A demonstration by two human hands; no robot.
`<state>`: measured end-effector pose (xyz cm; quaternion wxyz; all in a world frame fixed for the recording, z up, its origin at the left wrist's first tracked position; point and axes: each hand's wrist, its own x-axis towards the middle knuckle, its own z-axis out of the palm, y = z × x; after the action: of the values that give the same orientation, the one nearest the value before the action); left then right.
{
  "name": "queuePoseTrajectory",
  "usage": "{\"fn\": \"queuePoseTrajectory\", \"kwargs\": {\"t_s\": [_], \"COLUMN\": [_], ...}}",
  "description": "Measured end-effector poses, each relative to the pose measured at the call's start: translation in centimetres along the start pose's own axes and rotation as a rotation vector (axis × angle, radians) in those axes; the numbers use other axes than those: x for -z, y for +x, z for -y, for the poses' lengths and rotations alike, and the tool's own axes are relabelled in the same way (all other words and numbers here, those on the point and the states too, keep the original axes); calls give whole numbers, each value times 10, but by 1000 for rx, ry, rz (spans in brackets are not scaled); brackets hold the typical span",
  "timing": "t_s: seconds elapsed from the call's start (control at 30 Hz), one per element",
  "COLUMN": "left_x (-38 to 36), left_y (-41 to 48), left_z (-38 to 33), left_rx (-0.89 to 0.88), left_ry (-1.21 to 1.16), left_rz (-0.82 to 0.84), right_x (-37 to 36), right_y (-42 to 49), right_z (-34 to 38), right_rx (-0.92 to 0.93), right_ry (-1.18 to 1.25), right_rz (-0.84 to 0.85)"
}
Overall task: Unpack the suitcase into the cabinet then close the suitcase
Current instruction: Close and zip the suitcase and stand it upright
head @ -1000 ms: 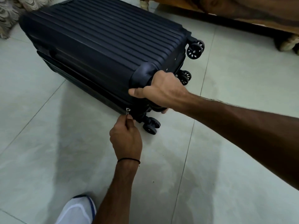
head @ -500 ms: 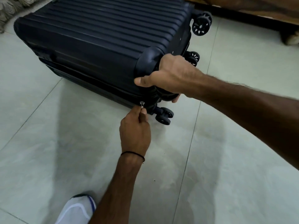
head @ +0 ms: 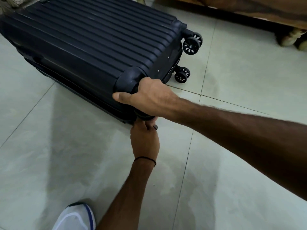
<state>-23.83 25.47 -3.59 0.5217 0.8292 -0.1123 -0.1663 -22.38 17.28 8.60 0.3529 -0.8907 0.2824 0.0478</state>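
A dark navy ribbed hard-shell suitcase (head: 86,47) lies flat on the tiled floor with its lid down. My right hand (head: 149,97) grips its near wheel corner, fingers curled over the edge and hiding the wheels there. Just below it, my left hand (head: 144,140) pinches the metal zipper pull (head: 155,127) at that same corner, right under my right hand. Two wheels (head: 191,45) show on the far side of the wheel end.
Wooden furniture (head: 249,9) on pale feet runs along the back right. A patterned fabric edge (head: 8,2) shows at the top left. My white shoe (head: 74,218) stands on the pale floor tiles (head: 232,80) at the bottom.
My left hand has drawn the zipper pull rightward along the suitcase's side to the wheel corner, ending beneath my right hand, which keeps its grip on the corner.
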Motion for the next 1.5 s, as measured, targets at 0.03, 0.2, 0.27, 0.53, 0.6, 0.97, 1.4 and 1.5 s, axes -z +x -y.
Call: {"fn": "queuePoseTrajectory", "kwargs": {"t_s": [0.03, 0.2, 0.27, 0.53, 0.6, 0.97, 1.4, 1.5], "left_x": [1, 2, 1, -2, -4, -8, 13, 29], "left_y": [0, 2, 1, 6, 6, 5, -3, -1], "left_z": [-2, -1, -2, -3, -4, -3, 21, 26], "left_rx": [5, -43, -48, 18, 20, 9, 60, 111], "left_ry": [-40, -89, -106, -121, -111, -152, -246, -180], "left_rz": [-27, -92, -84, -90, -88, -97, -414, -432], "right_x": [0, 20, 32, 82, 91, 118, 93, 88], "right_y": [0, -1, 3, 56, 68, 106, 84, 79], "right_z": [-1, -23, -41, -116, -119, -121, -100, -91], "right_rx": [25, 102, 91, -111, -122, -198, -67, -99], "right_ry": [5, 43, 80, -183, -161, -133, 154, 186], "right_rz": [18, -121, -248, -556, -463, -286, -284, -239]}}
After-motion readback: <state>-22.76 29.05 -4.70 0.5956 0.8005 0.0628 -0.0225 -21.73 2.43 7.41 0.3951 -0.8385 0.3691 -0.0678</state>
